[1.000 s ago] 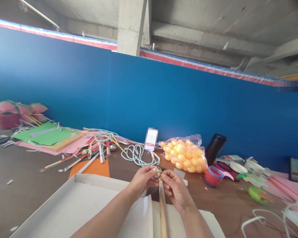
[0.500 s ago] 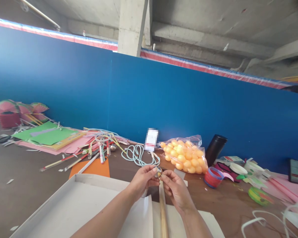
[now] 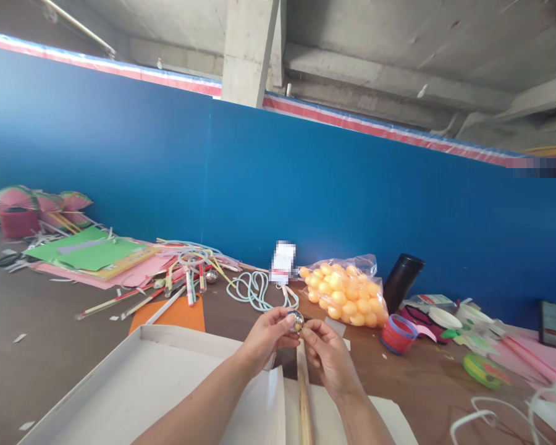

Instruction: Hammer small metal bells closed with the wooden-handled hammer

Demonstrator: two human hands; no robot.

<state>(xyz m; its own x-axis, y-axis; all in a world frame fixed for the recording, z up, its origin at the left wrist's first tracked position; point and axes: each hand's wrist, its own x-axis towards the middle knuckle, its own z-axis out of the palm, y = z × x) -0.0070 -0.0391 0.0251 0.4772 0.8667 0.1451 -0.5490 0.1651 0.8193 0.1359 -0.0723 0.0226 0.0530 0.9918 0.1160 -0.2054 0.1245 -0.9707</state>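
A shiny silver ball (image 3: 296, 321) is raised between my two hands above the front of the table. My left hand (image 3: 271, 337) pinches it from the left with thumb and fingers. On its lower right side, my right hand (image 3: 328, 355) has thumb and fingertips closed together against or right beside the ball; whether they also pinch something small is hidden. Below the ball a long pale wooden strip (image 3: 304, 395) runs toward me, between my forearms. Another silver ball (image 3: 212, 276) lies on the table among the straws and sticks.
A white tray (image 3: 97, 377) lies front left, with orange paper (image 3: 176, 318) behind it. Further back are coloured papers (image 3: 97, 250), a pale blue cord (image 3: 254, 290), a bag of orange balls (image 3: 343, 290), a black bottle (image 3: 403, 281) and a red tape roll (image 3: 398, 334). A blue partition (image 3: 278, 179) closes the back.
Both hands keep nearly the same pose around the silver ball. The view has shifted only slightly.
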